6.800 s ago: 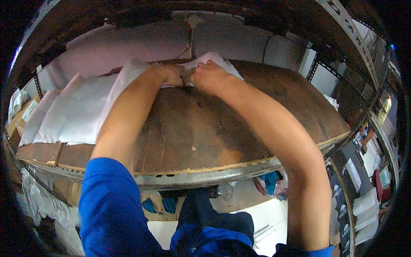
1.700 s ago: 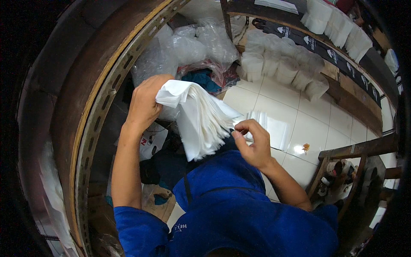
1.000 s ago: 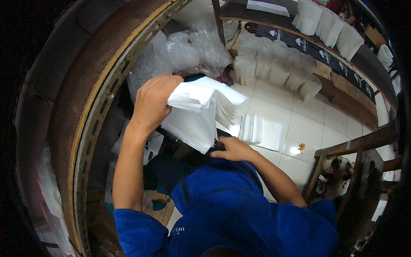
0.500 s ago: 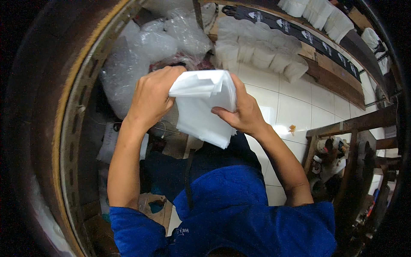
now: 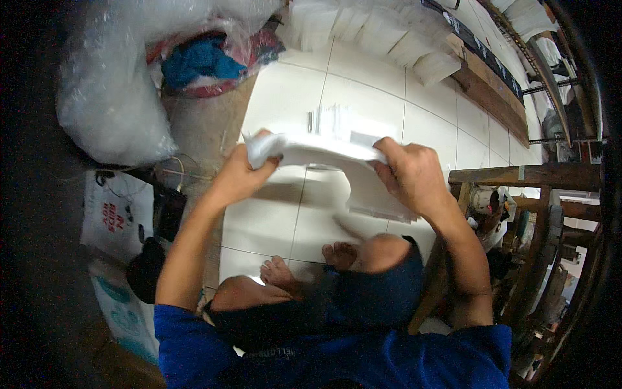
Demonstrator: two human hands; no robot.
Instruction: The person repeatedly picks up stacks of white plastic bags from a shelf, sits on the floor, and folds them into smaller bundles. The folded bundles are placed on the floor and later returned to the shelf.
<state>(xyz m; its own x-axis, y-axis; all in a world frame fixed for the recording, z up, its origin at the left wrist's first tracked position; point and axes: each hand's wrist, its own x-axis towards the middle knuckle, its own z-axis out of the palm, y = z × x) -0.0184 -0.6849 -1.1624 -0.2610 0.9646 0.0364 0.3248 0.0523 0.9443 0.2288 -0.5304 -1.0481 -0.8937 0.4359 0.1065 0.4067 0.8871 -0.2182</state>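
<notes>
A stack of thin white plastic sheets [image 5: 317, 153] is stretched in front of me above the tiled floor, blurred by motion. Its upper edge bows between my hands, and a flap of it hangs down beside the right one. My left hand [image 5: 241, 176] pinches the left end, thumb on the near side and fingers mostly hidden behind. At the other end, my right hand [image 5: 416, 174] is closed on the sheets with its thumb underneath.
Bundles of white sheets [image 5: 376, 32] line the floor ahead. Clear plastic wrap [image 5: 107, 97] piles up on the left near a blue cloth [image 5: 201, 61]. A wooden rack [image 5: 525, 175] stands at the right. My bare feet [image 5: 278, 272] are on the white tiles [image 5: 285, 97].
My hands have moved apart and slightly down, spreading the previously folded stack between them. My view has shifted, with more tiles and my feet now showing. Both hands keep their grip.
</notes>
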